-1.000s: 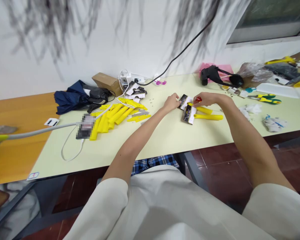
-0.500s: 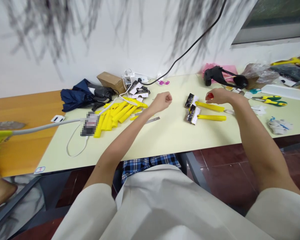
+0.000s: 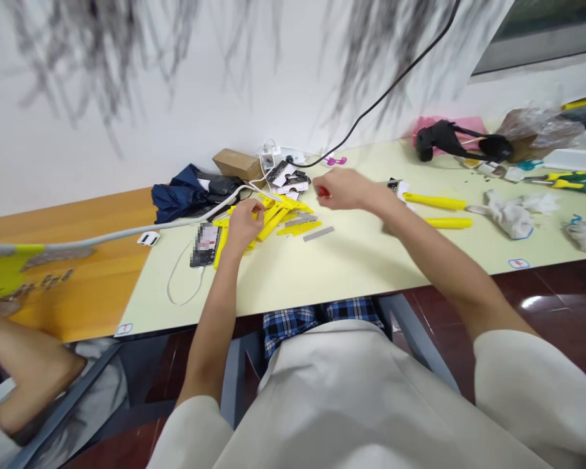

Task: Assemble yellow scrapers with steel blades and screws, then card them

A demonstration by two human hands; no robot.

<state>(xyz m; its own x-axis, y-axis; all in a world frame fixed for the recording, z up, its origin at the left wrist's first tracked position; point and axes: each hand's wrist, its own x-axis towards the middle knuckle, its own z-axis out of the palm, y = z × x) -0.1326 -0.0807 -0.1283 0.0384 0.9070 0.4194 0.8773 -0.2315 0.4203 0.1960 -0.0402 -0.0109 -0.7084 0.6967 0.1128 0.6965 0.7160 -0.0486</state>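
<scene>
Hands: two, left hand [image 3: 247, 225] and right hand [image 3: 342, 189]. Red item [image 3: 323, 192]: one. Loose yellow handles [image 3: 434, 200], at right: two. Heaped yellow handles [image 3: 272, 225]: several, overlapping, exact count not possible. Cards [image 3: 293, 185]: several, likewise. Grey strips [image 3: 318, 234]: at least two. Phone [image 3: 205, 244]: one. Box [image 3: 236, 164]: one. Purple item [image 3: 335, 161]: one. Stickers [image 3: 124, 329] along the counter [image 3: 293, 280] edge: two.

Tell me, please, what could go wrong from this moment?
The left hand, at the pile of tubular yellow plastic-looking handles, could perhaps push some against the flat dark rectangular device beside them. The flat grey metal-looking strip lies nearby too; if its edge is sharp, it might scratch skin.
</scene>
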